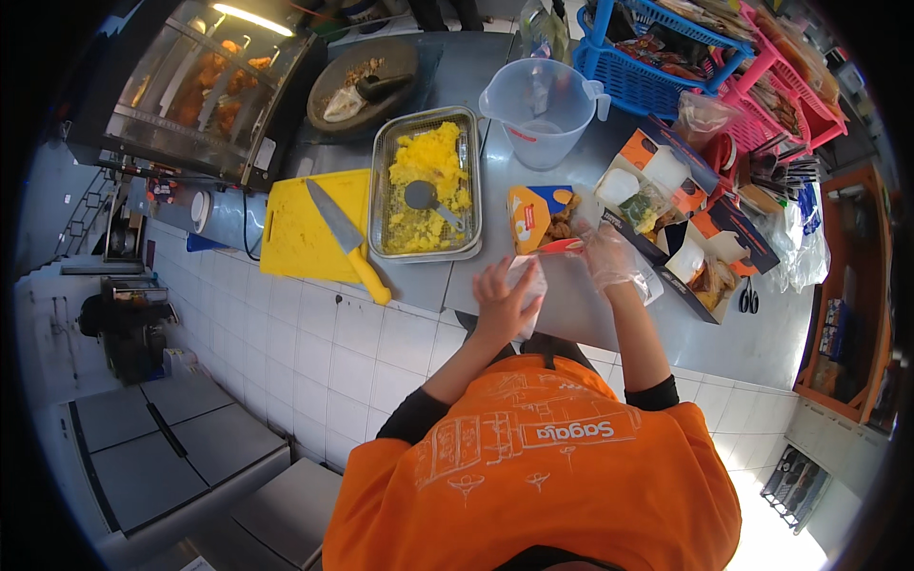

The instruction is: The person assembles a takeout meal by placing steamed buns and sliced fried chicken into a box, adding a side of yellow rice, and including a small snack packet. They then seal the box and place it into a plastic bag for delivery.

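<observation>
My left hand (505, 297) is bare, its fingers spread apart. Beside its thumb and partly behind its fingers is a whitish, see-through sheet or bag (535, 290). Loose clear plastic, like a disposable glove, covers my right hand (612, 259) and blurs its fingers. A slim red piece (562, 246) reaches left from those fingertips; its kind and whether they grip it I cannot make out. Just beyond both hands sits an orange, white and blue food box (531, 217) with browned fried pieces (562, 221) at its right side.
Open meal boxes (709, 259) and scissors (749, 297) lie at right. Baskets (657, 71) and a clear jug (545, 114) stand behind. A tray of yellow food (379, 214), a knife (333, 217) on a yellow board (286, 224), a stone mortar (324, 90) and a heated cabinet (190, 95) are left.
</observation>
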Motion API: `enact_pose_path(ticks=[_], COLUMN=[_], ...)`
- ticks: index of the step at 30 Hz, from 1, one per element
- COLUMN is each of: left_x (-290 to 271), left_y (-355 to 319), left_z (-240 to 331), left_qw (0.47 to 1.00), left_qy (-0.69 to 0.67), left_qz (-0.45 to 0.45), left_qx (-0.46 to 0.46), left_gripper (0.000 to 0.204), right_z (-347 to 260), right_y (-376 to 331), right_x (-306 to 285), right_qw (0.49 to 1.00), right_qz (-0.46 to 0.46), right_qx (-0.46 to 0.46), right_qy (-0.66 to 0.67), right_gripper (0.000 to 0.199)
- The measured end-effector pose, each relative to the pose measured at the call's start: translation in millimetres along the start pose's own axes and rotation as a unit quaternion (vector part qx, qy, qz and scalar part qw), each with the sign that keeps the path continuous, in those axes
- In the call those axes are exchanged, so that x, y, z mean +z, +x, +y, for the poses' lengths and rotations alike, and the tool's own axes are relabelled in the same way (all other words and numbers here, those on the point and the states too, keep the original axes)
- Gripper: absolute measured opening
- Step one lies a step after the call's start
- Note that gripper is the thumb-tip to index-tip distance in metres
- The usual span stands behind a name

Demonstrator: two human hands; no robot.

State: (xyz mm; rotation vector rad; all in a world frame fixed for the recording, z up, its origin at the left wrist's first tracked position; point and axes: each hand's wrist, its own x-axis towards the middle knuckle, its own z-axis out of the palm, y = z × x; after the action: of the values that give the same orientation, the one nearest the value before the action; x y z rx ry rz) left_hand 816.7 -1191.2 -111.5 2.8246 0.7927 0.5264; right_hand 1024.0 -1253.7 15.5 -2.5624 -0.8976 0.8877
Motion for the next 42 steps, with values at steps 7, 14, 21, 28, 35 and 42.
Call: enact_pose_path(ticks=[7,14,21,28,35,42], left_x=[-0.8,-18.6,-28.9,-147.8,-213.4,-251.0], left_y=[-19.6,-42.8,14.0,-25.9,-68.9,-118.2], left_z=[-31.5,-27.3,-23.4,-102.7,-193.7,-292.2], left_qw=[0.998,0.996,0.971,0.794,0.86,0.768], left_qy=[0.031,0.09,-0.235,-0.583,-0.405,-0.557], left_qz=[0.031,-0.008,-0.013,-0.028,0.289,0.308], left_qx=[-0.053,-0.019,0.041,0.169,0.113,-0.07], left_gripper=[0.059,0.051,0.047,0.07,0.089,0.105], right_z=[27.5,36.5,-18.6,-188.1,-404.7,-534.7], right_y=[8.9,9.8,-12.3,-55.5,-31.7,-64.2], right_x=[36.2,42.6,55.3,53.9,137.9,297.7], right_qw=[0.985,0.902,0.978,0.647,0.566,0.605], right_qz=[0.13,0.082,0.201,0.396,0.343,0.098], right_qx=[0.021,0.093,0.059,-0.334,-0.396,-0.447], right_qy=[0.115,0.414,-0.001,0.559,0.636,0.652], right_gripper=[0.044,0.045,0.052,0.074,0.082,0.076])
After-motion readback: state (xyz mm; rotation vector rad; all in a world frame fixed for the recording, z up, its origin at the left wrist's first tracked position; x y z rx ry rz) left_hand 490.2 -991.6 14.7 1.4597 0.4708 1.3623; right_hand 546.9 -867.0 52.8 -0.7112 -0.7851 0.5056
